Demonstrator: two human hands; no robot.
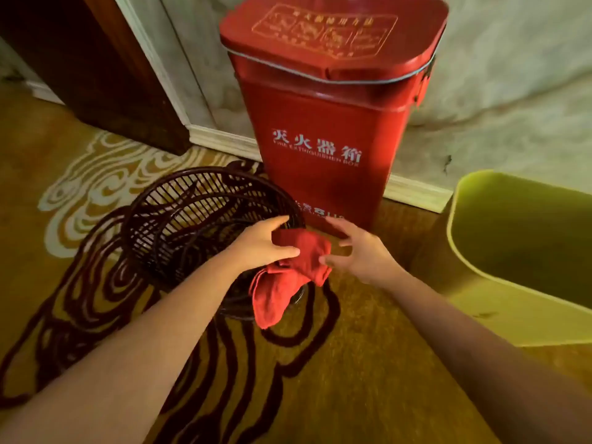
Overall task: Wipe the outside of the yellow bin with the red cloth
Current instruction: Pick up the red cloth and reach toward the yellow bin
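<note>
We are holding the red cloth (296, 270) in our left hand (262, 243), thumb and fingers pinching its upper fold while the rest is hanging loose below the palm, over the near rim of a dark slatted wire basket (179, 219). Our right hand (355, 251) is reaching in from the other side with the fingers spread open, the fingertips just at the cloth's right edge; we cannot tell whether they are touching it yet. We judge that we are gathering the cloth into a workable pad before any wiping begins.

To do this well, we are wanting both hands to fold the dangling tail up so nothing is dragging on the patterned carpet (96, 193), and to leave a flat, broad face of cloth under the palm. One hand should then be steadying the bin by its rim while the other is wiping the wall in long overlapping strokes.

The yellow bin (512, 309) is standing to our right, well apart from the cloth and partly cut off by the frame edge. It is open-topped, smooth-walled plastic, yellow-green in this light, with a rounded rim and a dim interior. A red fire extinguisher box (323, 123) is standing against the wall behind.
</note>
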